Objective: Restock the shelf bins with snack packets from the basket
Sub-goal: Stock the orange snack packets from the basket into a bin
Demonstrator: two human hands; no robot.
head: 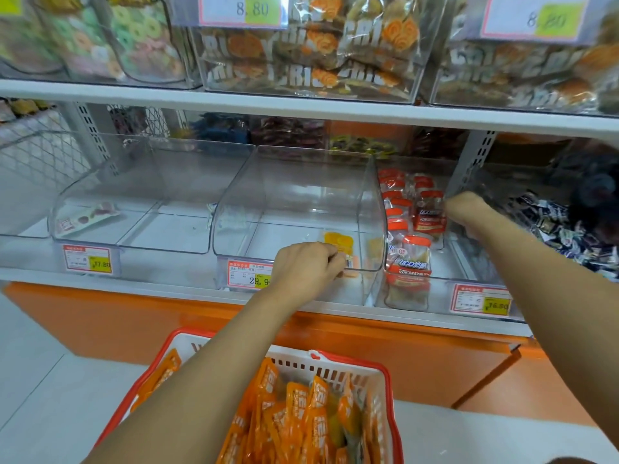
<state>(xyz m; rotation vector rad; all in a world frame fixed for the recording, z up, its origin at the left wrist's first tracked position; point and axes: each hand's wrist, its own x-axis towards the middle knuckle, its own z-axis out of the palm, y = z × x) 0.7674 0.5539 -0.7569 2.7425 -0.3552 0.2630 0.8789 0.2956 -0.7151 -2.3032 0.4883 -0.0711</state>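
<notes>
So the left hand point(308, 267) has its fingers curled round a small yellow-orange snack packet point(339, 243), right at the front lip of the clear plastic middle bin point(301, 195). The right hand point(465, 211) reaches into the neighbouring bin by the red-capped jar-shaped packets point(413, 256); its fingers are hidden, so I can't tell its grip. More orange packets point(301, 413) fill the red-and-white plastic basket point(355, 361) below.

lower shelf point(160, 274): carrying a row of clear bins, price tags point(87, 259) facing out
left bin point(140, 202): sitting on it, one flat packet point(87, 217) lying inside
middle bin point(301, 195): standing just beside, yellow packet point(338, 241) lying near its front
right bin point(442, 296): holding red-capped packets point(415, 252)
upper shelf point(234, 102): bearing full snack bins point(308, 72)
floor point(50, 413): carrying the red-rimmed basket point(187, 336)
</notes>
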